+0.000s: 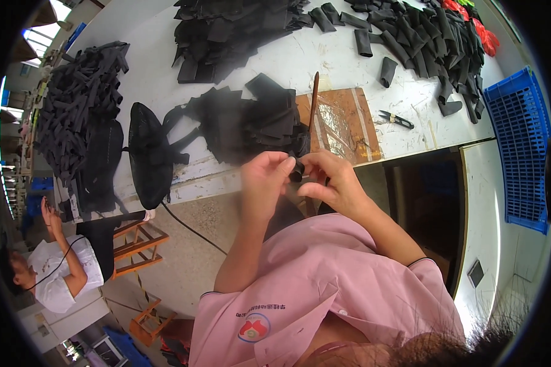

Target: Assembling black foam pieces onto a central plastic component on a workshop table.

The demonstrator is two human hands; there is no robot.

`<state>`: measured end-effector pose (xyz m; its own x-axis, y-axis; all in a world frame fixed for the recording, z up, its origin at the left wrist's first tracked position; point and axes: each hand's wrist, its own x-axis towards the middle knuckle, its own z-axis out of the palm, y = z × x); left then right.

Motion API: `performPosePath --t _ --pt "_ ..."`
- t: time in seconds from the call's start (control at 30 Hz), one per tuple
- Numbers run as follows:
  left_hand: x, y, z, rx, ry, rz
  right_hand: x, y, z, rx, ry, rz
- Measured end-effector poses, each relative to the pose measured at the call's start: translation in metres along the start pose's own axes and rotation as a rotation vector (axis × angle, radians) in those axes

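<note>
Just off the table's front edge, my left hand (268, 177) pinches a small black fabric piece (297, 171) between thumb and fingers. On the other side of it, my right hand (335, 178) has its curled fingertips against the same piece, its thumb standing a little apart below. Most of the piece is hidden by the fingers. Right behind my hands lies a heap of flat black fabric pieces (251, 125). It borders a brown wooden board (364, 122) with shiny tape, above which a dark pointed stick (314, 104) slants upward.
Black thread snips (397, 119) lie right of the board. Rolled black fabric tubes (422, 37) pile up at the far right, beside a blue plastic crate (520, 147). More black pieces (82, 92) and a black oval mesh item (147, 156) lie left. Another person (61, 263) sits at the left.
</note>
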<state>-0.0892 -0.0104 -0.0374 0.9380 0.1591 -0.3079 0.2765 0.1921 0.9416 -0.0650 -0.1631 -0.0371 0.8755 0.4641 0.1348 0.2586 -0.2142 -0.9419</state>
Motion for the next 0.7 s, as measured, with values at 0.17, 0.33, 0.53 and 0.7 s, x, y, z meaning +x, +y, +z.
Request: performPosePath --t 0.17,0.33,0.53,0.7 --pt "-0.01 -0.002 0.012 0.098 -0.083 0.183 0.0 -0.006 -0.002 0.012 0.176 -0.043" --pt "-0.009 -0.021 0.018 0.672 0.269 0.759 0.004 -0.009 0.002 -0.118 0.204 -0.153" --pt "-0.007 -0.009 0.022 -0.177 0.151 0.194 0.007 0.007 0.012 -0.197 0.37 0.014" --pt "0.004 -0.02 0.012 -0.418 -0.12 0.084 0.008 0.016 0.0 0.991 0.084 0.601"
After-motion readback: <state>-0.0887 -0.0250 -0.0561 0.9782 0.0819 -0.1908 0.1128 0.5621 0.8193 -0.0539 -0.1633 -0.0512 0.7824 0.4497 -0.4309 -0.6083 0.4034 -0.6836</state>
